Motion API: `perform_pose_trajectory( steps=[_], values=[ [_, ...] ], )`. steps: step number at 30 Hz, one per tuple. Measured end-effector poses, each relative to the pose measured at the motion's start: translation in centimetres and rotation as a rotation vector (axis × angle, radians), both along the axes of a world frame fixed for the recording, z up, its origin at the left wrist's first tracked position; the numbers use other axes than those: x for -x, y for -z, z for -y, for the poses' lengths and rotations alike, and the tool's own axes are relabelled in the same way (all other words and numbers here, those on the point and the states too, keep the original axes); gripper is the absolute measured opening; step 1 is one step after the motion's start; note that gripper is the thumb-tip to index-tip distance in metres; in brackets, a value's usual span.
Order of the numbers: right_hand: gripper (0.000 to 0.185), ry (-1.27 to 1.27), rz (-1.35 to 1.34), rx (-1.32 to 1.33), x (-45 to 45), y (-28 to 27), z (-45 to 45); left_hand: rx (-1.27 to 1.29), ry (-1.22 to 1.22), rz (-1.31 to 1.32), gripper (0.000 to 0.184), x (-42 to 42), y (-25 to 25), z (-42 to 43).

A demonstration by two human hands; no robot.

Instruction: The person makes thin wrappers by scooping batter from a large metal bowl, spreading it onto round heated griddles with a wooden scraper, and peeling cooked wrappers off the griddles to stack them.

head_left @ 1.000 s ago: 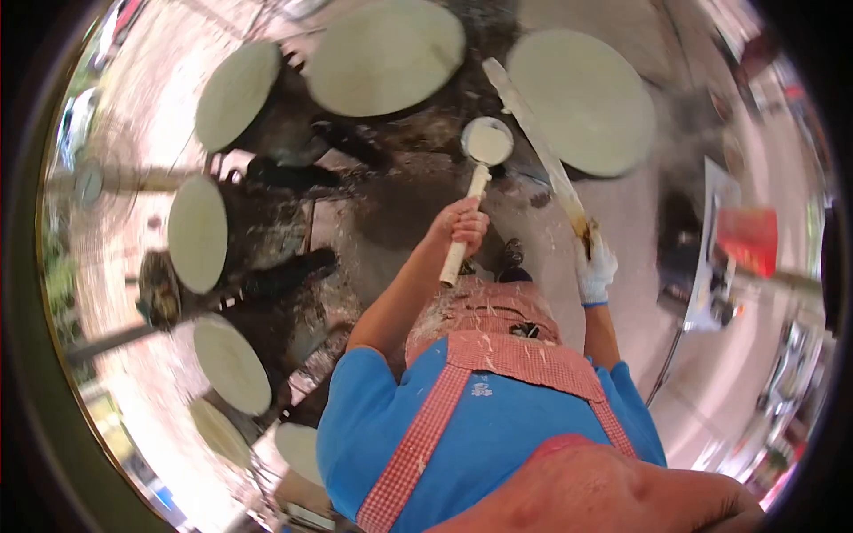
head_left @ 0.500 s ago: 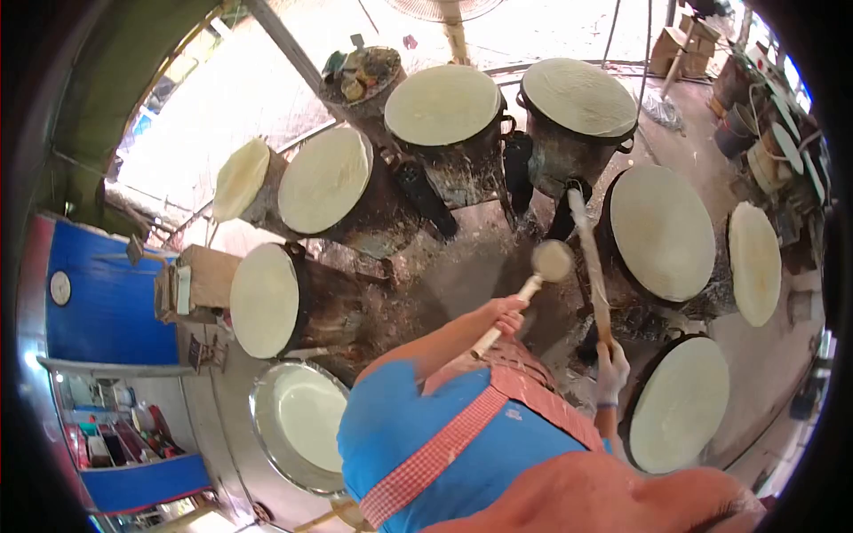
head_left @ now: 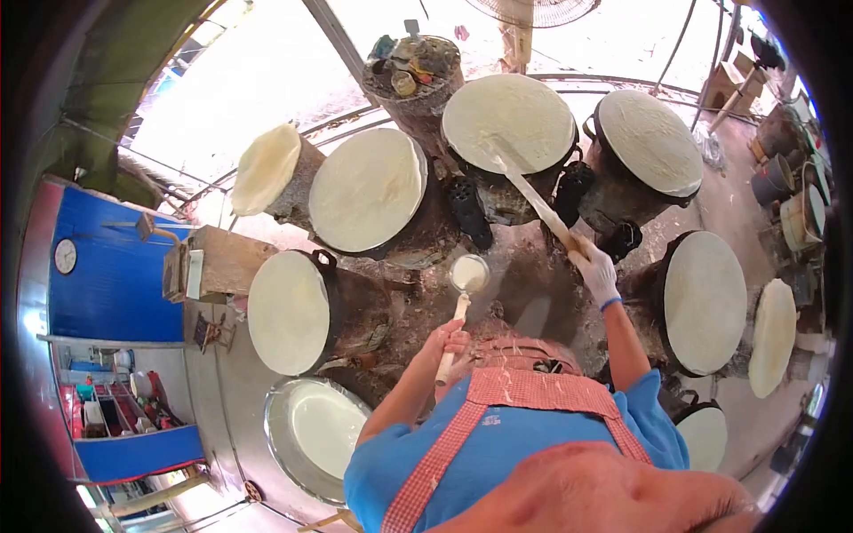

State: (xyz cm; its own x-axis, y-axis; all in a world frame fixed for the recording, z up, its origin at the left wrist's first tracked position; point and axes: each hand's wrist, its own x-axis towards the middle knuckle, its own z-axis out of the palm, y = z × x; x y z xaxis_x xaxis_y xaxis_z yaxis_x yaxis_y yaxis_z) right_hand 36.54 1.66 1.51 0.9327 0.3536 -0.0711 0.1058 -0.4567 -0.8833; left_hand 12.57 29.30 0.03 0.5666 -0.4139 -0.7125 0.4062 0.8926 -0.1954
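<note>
My left hand (head_left: 449, 341) is wrapped round the pale handle of a ladle (head_left: 469, 274), whose round bowl holds white batter, low in front of my apron. My right hand (head_left: 595, 269), in a white glove with a blue cuff, grips a long flat wooden paddle (head_left: 538, 202). The paddle's far tip rests at the surface of a round pan (head_left: 511, 111) coated with pale batter, at the upper middle. To its right is another coated pan (head_left: 650, 140), and to its left one more (head_left: 369, 189).
Several coated pans on drum stoves curve around me, one at the left (head_left: 289, 311), one at the right (head_left: 705, 302). A large metal basin (head_left: 277, 426) of white liquid stands at lower left. A cluttered drum (head_left: 422, 98) stands behind; a wooden box (head_left: 227, 262) is at left.
The view has swung round. My right hand has moved forward, bringing the paddle from beside the stoves onto the upper-middle pan. The ladle has stayed in my left hand, lower in front of me.
</note>
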Motion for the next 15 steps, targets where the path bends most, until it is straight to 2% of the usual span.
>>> perform_pose_trajectory(
  steps=[2, 3, 5, 7, 9, 10, 12, 15],
  values=[
    [0.047, -0.026, 0.37, 0.168, -2.8, 1.1, -1.7, 0.076, -0.031, -0.034, 0.03, -0.7, -0.9, -1.6],
    [0.046, -0.002, 0.362, 0.242, -4.0, 1.0, -2.3, 0.107, -0.022, -0.033, 0.026, -0.6, 0.4, -2.6],
    [0.043, 0.067, 0.322, 0.447, -4.8, -0.3, -3.9, 0.234, -0.082, -0.063, 0.031, -1.0, -1.2, -3.1],
    [0.042, 0.061, 0.413, 0.488, -6.0, 0.0, -4.5, 0.248, -0.106, -0.065, 0.032, -1.5, -1.0, -4.0],
    [0.041, 0.048, 0.566, 0.659, -6.8, 0.0, -4.7, -0.08, 0.016, 0.007, 0.033, -1.6, -1.0, -3.9],
    [0.041, 0.036, 0.556, 0.668, -6.9, 0.0, -4.5, -0.069, 0.011, -0.006, 0.033, -1.3, -0.6, -3.6],
    [0.041, -0.014, 0.726, 0.768, -7.3, -0.5, -4.6, 0.324, -0.185, 0.02, 0.007, -0.8, 0.1, -3.5],
    [0.042, -0.061, 0.765, 0.793, -8.1, -0.7, -4.0, 0.246, -0.222, 0.046, 0.005, -0.9, 0.0, -2.9]
  ],
)
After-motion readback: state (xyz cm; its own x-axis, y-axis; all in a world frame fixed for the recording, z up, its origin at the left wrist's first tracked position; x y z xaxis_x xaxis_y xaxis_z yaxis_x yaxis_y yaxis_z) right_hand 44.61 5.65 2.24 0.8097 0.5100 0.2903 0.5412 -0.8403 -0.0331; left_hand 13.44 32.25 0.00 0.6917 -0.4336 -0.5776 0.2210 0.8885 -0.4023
